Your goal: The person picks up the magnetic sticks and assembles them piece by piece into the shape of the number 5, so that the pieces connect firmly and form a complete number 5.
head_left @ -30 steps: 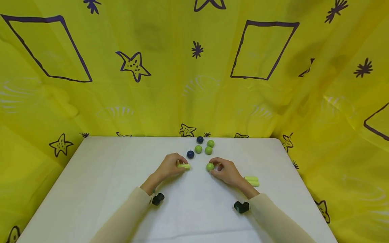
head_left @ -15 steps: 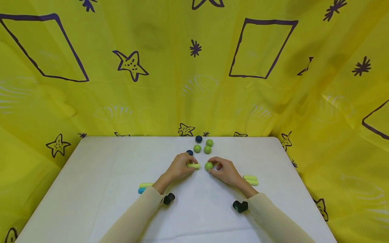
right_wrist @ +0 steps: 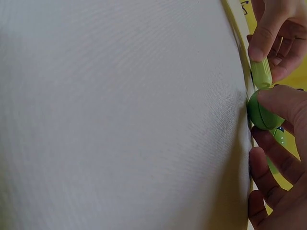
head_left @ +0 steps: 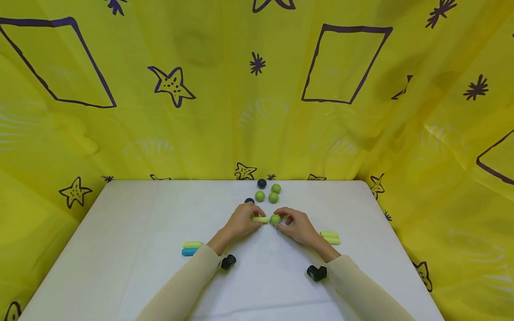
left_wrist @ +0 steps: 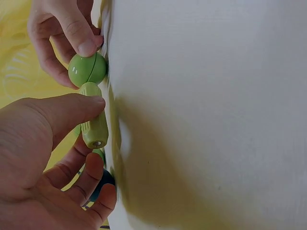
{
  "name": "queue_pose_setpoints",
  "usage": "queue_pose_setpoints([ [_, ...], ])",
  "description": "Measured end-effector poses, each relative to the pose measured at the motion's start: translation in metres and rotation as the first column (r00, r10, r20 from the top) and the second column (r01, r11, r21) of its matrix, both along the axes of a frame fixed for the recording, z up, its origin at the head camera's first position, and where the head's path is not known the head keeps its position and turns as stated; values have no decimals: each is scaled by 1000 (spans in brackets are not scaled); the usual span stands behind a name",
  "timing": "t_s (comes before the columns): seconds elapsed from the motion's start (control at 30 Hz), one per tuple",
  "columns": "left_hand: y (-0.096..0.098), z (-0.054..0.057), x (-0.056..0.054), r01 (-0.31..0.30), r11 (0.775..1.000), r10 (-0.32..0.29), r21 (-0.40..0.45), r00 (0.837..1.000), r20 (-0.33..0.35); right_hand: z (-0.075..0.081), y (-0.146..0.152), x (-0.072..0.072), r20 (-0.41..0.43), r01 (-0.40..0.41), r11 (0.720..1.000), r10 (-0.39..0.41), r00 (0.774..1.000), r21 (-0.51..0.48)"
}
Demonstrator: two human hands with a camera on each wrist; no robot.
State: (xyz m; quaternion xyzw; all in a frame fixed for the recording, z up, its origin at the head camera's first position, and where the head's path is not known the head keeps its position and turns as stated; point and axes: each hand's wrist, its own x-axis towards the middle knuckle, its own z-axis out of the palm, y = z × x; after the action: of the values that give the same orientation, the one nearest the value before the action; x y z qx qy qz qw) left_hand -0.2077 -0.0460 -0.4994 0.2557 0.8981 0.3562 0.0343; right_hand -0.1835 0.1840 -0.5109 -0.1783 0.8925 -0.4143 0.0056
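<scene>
My left hand (head_left: 243, 219) pinches a short light green ribbed plastic rod (left_wrist: 95, 125) between thumb and fingers, its near end showing a small metal-like tip. A glossy green ball (left_wrist: 88, 69) with a seam round it is pinched by my right hand (head_left: 297, 226). In both wrist views the rod's far end is right at the ball's surface, in line with it. The head view has the rod (head_left: 261, 220) lying level, just left of the ball (head_left: 275, 219), low over the white table.
Behind the hands sit several green balls (head_left: 273, 197) and a dark blue ball (head_left: 262, 183); another dark blue ball (head_left: 249, 200) is partly hidden by the left hand. Light green rods (head_left: 330, 237) lie at the right. A yellow-green rod (head_left: 192, 244) and a blue rod (head_left: 189, 252) lie left.
My left hand has moved right with the rod, bringing it up to the ball. The rods at the left have come into view from behind the arm. My right hand stays nearly in place.
</scene>
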Motion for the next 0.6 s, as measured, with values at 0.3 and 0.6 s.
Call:
queue_pose_setpoints([
  [0.3,7,-1,-1,-6,1000,5,-19,1000,-17,-1,1,0,-20,1,1000,-1,1000,-1],
  [0.6,5,0,-1,0,999,0,-33,1000,-2,1,1,1,-22,-1,1000,1,1000,7],
])
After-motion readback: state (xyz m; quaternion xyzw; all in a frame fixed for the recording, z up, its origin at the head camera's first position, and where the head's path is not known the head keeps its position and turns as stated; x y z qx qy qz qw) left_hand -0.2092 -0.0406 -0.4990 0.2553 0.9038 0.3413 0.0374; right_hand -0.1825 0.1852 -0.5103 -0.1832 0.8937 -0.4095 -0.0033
